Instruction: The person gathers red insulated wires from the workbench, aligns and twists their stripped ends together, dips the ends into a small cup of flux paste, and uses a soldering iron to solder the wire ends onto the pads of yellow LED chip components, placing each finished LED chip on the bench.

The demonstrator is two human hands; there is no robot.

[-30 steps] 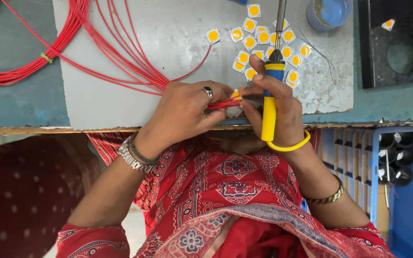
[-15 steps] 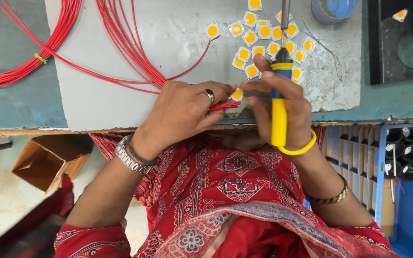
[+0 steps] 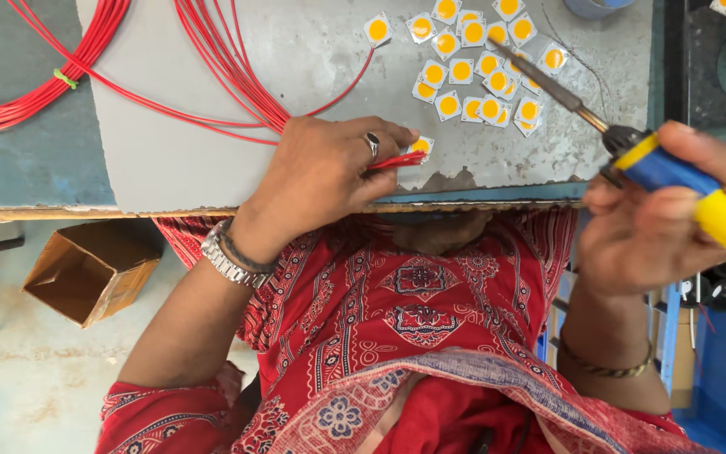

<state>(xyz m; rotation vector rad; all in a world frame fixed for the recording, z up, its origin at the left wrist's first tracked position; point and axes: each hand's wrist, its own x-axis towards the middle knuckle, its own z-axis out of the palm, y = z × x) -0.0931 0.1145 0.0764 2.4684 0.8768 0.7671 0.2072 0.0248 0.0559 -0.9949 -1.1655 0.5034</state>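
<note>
While the left hand point(image 3: 321, 172) rests near the front edge of the grey mat point(image 3: 212, 143), its fingers are pinched together on the end of a red wire point(image 3: 392, 161), which they press against a small square chip with a yellow centre point(image 3: 419, 147). The right hand point(image 3: 661, 214) is lifted off to the right, fingers curled tight around the blue-and-yellow handle of a soldering iron point(image 3: 674, 181); its metal tip point(image 3: 506, 52) points up-left over a cluster of similar yellow-centred chips point(image 3: 481, 76), though whether it touches one is hard to judge. A bundle of red wires point(image 3: 228, 63) fans across the mat. A cardboard box point(image 3: 86, 269) sits on the floor below.
</note>
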